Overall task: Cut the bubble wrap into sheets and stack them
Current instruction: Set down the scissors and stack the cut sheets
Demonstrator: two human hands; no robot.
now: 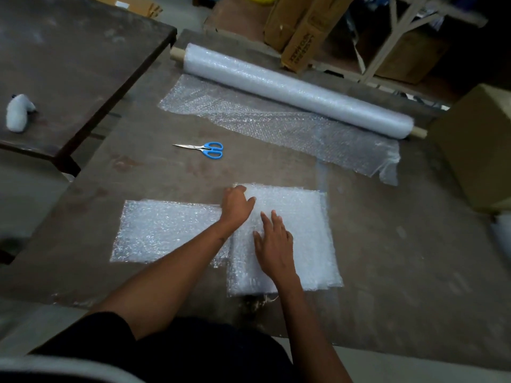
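In the head view, a stack of cut bubble wrap sheets (301, 233) lies in the lower centre of the frame on a worn, dusty brown table (401, 266); the sheets are rectangular, translucent white and pebbled, with edges slightly offset. The left hand (237, 203) rests at the stack's upper left corner, fingers curled over the edge of the sheets. The right hand (273, 241) lies flat on top of the stack, fingers straight and spread, gripping nothing. A separate flat sheet (163, 230) lies just left of the stack, its right edge tucked under the left forearm. Scissors (203, 149) with blue plastic handles and closed metal blades lie above the sheets, left of centre. The long roll of bubble wrap (298, 89) on a cardboard tube runs diagonally across the upper centre, with a loose unrolled length (276, 123) spread flat below it. Cardboard boxes (304, 31) stand at the upper edge.
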